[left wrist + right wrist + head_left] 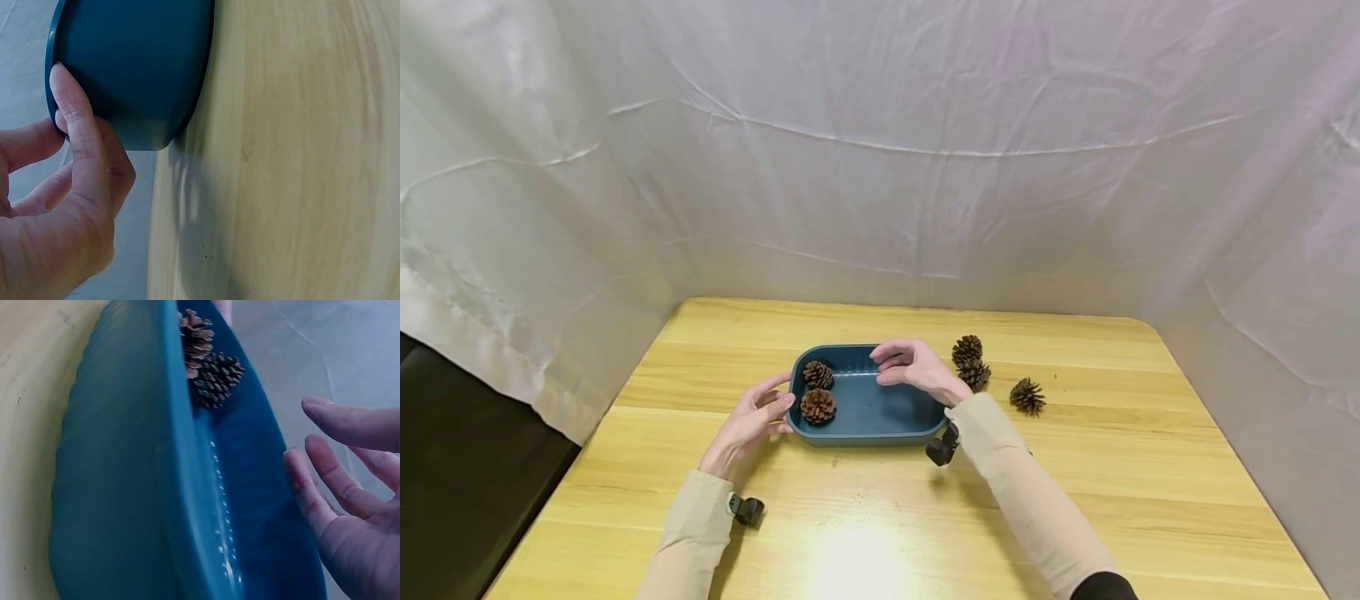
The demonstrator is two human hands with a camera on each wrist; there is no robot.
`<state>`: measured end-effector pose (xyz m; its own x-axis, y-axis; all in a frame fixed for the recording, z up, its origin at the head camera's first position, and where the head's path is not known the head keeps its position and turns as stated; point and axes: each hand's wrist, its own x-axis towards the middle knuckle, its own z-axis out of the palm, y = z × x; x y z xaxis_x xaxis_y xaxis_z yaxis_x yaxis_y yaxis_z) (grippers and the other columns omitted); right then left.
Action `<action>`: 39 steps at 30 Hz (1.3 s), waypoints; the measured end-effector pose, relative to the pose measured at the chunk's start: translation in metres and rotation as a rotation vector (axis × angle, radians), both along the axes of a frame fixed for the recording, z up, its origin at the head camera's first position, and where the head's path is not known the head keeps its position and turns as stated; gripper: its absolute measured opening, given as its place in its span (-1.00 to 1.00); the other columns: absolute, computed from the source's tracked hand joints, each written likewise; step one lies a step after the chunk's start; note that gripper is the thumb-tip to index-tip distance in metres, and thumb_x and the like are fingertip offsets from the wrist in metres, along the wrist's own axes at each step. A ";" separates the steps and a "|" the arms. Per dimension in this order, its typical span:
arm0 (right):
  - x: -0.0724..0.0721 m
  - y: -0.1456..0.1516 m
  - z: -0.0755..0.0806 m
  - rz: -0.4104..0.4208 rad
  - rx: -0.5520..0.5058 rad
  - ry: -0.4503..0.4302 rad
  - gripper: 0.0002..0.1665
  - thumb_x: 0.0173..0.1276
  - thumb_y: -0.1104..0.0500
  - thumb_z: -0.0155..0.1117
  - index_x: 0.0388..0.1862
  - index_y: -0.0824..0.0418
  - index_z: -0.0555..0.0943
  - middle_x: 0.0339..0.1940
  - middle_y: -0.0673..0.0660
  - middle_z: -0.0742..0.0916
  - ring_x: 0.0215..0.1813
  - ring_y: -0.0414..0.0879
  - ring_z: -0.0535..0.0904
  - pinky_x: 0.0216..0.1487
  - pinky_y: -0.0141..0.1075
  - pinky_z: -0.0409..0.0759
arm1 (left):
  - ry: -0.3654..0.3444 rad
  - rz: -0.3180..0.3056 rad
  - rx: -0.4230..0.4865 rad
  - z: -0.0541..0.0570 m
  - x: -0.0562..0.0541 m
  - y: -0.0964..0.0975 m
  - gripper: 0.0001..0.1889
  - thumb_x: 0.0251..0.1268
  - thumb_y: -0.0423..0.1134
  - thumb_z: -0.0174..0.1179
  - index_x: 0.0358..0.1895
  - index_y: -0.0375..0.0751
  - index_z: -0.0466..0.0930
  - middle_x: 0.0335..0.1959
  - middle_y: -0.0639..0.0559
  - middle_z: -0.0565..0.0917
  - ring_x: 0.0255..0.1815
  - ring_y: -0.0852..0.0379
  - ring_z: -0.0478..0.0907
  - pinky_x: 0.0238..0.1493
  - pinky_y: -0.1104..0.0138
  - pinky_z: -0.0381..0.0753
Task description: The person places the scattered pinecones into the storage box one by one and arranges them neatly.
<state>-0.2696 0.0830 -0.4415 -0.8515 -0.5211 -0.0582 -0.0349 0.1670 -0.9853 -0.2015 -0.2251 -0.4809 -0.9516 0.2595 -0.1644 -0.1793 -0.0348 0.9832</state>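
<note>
A dark blue oblong tub (880,437) stands on the table, with two pine cones inside its left end: a brown one (817,407) in front and a darker one (817,375) behind. My left hand (754,421) grips the tub's left end, its fingers and thumb at the rim (51,50). Over the right half of the tub hovers my right hand (917,368), fingers loosely bent and nothing between them. The right wrist view shows the same hand (359,481) with thumb and fingers apart, beside the cones' tub.
Right of the tub, two pine cones touch on the wooden table (1150,467): one at the back (967,349) and one in front (974,375). A third pine cone (1027,397) lies farther right. Pale sheeting (910,167) hangs behind the table and along its sides.
</note>
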 end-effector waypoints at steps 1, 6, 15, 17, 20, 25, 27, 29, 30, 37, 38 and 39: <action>0.001 0.003 0.001 -0.003 -0.011 0.000 -0.44 0.29 0.47 0.34 0.26 0.54 0.46 0.27 0.57 0.52 0.23 0.42 0.50 0.06 -0.32 0.73 | 0.000 0.001 0.000 0.000 0.000 0.000 -0.35 0.54 -0.39 0.03 0.57 -0.43 0.01 -0.16 0.07 0.56 -0.39 0.30 0.59 -0.33 0.47 0.74; 0.007 0.018 0.003 -0.007 -0.031 0.003 -0.47 0.30 0.42 0.36 0.25 0.47 0.50 0.21 0.46 0.59 0.19 0.29 0.56 0.08 -0.30 0.75 | -0.004 -0.002 0.002 0.000 0.000 0.000 -0.34 0.53 -0.39 0.04 0.57 -0.43 0.01 -0.15 0.06 0.56 -0.38 0.30 0.59 -0.33 0.47 0.74; 0.018 0.052 0.007 -0.020 -0.003 0.037 -0.51 0.33 0.33 0.39 0.23 0.32 0.56 0.17 0.23 0.65 0.10 -0.09 0.63 0.14 -0.29 0.73 | -0.009 0.008 -0.004 0.001 0.001 0.000 -0.35 0.53 -0.39 0.04 0.57 -0.42 0.01 -0.15 0.08 0.56 -0.40 0.32 0.58 -0.34 0.47 0.73; 0.020 0.061 0.006 -0.016 0.001 0.042 -0.51 0.33 0.31 0.39 0.23 0.30 0.56 0.16 0.19 0.65 0.12 -0.08 0.62 0.14 -0.29 0.73 | -0.011 0.007 -0.005 0.002 0.001 0.000 -0.35 0.53 -0.39 0.05 0.57 -0.42 0.01 -0.15 0.08 0.55 -0.40 0.32 0.57 -0.34 0.47 0.73; 0.024 0.073 0.003 -0.006 0.000 0.035 -0.50 0.32 0.30 0.41 0.23 0.31 0.56 0.13 0.12 0.66 0.13 -0.06 0.61 0.14 -0.31 0.72 | -0.018 0.011 -0.003 0.001 0.001 0.000 -0.35 0.53 -0.40 0.04 0.57 -0.41 0.02 -0.15 0.07 0.55 -0.42 0.32 0.56 -0.35 0.47 0.73; 0.034 0.095 -0.003 0.002 -0.023 0.002 -0.39 0.32 0.30 0.40 0.31 0.45 0.45 0.20 0.33 0.63 0.21 0.13 0.60 0.13 -0.34 0.72 | -0.018 0.014 -0.001 0.000 0.001 -0.001 -0.36 0.53 -0.41 0.03 0.57 -0.42 0.02 -0.15 0.07 0.55 -0.43 0.32 0.57 -0.35 0.47 0.73; 0.039 0.104 -0.006 -0.008 -0.047 -0.002 -0.34 0.31 0.32 0.40 0.33 0.53 0.40 0.22 0.42 0.60 0.22 0.15 0.61 0.15 -0.34 0.72 | -0.017 0.013 -0.002 0.000 0.001 0.000 -0.35 0.53 -0.40 0.03 0.57 -0.42 0.02 -0.15 0.07 0.55 -0.43 0.32 0.56 -0.36 0.47 0.73; 0.043 0.113 -0.008 -0.022 -0.068 0.013 -0.32 0.29 0.35 0.40 0.31 0.58 0.37 0.19 0.40 0.63 0.19 0.07 0.64 0.17 -0.34 0.72 | -0.018 0.013 -0.004 0.000 0.001 0.000 -0.35 0.53 -0.39 0.04 0.57 -0.42 0.01 -0.15 0.07 0.55 -0.42 0.32 0.56 -0.35 0.47 0.73; 0.044 0.117 -0.009 -0.029 -0.074 0.023 -0.33 0.28 0.36 0.40 0.30 0.58 0.38 0.16 0.33 0.66 0.17 0.04 0.65 0.17 -0.34 0.72 | -0.019 0.014 -0.004 0.001 0.002 0.000 -0.35 0.54 -0.39 0.04 0.57 -0.41 0.01 -0.15 0.07 0.55 -0.42 0.32 0.56 -0.35 0.48 0.72; 0.055 0.145 -0.020 -0.065 -0.063 0.074 -0.39 0.27 0.38 0.38 0.27 0.53 0.43 0.06 -0.02 0.73 0.16 0.00 0.66 0.18 -0.38 0.70 | -0.018 0.005 -0.005 0.002 0.002 0.000 -0.34 0.54 -0.37 0.04 0.58 -0.40 0.00 -0.15 0.08 0.55 -0.42 0.32 0.55 -0.35 0.47 0.73; 0.056 0.148 -0.022 -0.062 -0.069 0.076 -0.40 0.28 0.40 0.36 0.27 0.53 0.43 0.07 0.00 0.73 0.16 -0.01 0.66 0.18 -0.38 0.70 | -0.017 0.004 -0.006 0.002 0.002 0.000 -0.34 0.54 -0.37 0.05 0.58 -0.40 0.00 -0.15 0.08 0.55 -0.42 0.32 0.55 -0.35 0.47 0.73; 0.058 0.152 -0.023 -0.061 -0.079 0.077 -0.41 0.28 0.41 0.35 0.27 0.54 0.42 0.09 0.03 0.73 0.16 -0.02 0.66 0.18 -0.37 0.70 | -0.016 0.003 -0.006 0.002 0.002 0.000 -0.34 0.54 -0.37 0.05 0.58 -0.40 0.00 -0.15 0.08 0.55 -0.42 0.33 0.55 -0.35 0.47 0.73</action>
